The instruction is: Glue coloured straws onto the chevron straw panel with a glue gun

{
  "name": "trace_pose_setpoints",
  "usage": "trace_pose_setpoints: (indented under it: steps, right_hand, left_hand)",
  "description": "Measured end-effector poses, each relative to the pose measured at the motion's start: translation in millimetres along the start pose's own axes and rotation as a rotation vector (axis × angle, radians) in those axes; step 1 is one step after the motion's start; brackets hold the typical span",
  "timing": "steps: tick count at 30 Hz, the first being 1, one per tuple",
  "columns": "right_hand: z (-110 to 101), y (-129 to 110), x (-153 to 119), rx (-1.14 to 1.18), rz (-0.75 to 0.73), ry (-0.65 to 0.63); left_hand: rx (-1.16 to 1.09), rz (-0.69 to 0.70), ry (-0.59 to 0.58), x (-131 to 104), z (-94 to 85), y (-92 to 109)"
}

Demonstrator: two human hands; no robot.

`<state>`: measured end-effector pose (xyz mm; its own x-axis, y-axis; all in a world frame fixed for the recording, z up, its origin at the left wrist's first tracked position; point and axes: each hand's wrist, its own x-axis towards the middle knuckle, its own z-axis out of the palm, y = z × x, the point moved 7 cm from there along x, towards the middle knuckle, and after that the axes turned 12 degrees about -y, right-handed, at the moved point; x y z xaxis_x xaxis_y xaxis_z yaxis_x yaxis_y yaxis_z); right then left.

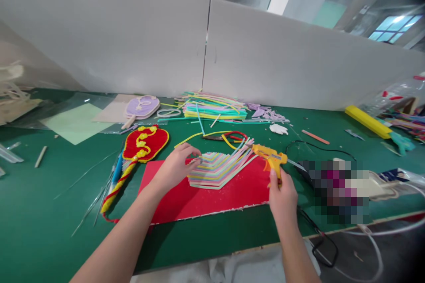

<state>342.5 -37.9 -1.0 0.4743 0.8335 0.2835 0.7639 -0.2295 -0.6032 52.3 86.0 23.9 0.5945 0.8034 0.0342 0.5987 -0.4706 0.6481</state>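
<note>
Head view: right hand (pixel 283 194) closed round the handle of a yellow plastic glue gun (pixel 270 154), directing its nozzle towards pastel, V-bent fuzzy strips (pixel 210 174) supported by a flat red sheet (pixel 206 205); left hand (pixel 175 164) half-curled at their left edge, pinch undeterminable.

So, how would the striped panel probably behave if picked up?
Likely light: the striped panel is made of thin strips. Its ends, splayed toward the glue gun, may flop or spread, as gaps show between them.
</note>
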Motion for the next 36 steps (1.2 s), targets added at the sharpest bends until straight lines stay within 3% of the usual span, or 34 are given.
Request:
trace_pose_setpoints:
  steps: [4,8,13,18,29,36]
  right_hand:
    - [-10,4,8,-0.208,-0.102,0.026]
    - [-15,-29,-15,-0.209,-0.309,0.096]
    - [20,-85,-60,-0.136,-0.555,-0.173]
    - [43,-94,-69,-0.164,-0.551,-0.305]
    - [47,-96,-74,-0.295,-0.594,-0.377]
    - [54,-96,-75,-0.393,-0.566,-0.396]
  left_hand:
    - [0.037,0.044,-0.038,3,13.5,8]
    - [0.086,0.072,0.021,6,20.4,6]
    - [0.071,0.118,0.058,8,24.2,3]
    - [0.039,0.117,0.077,6,23.3,0]
    - [0.067,0.079,0.096,10,32.5,-11]
    - [0.066,0.028,0.032,12,39.2,-16]
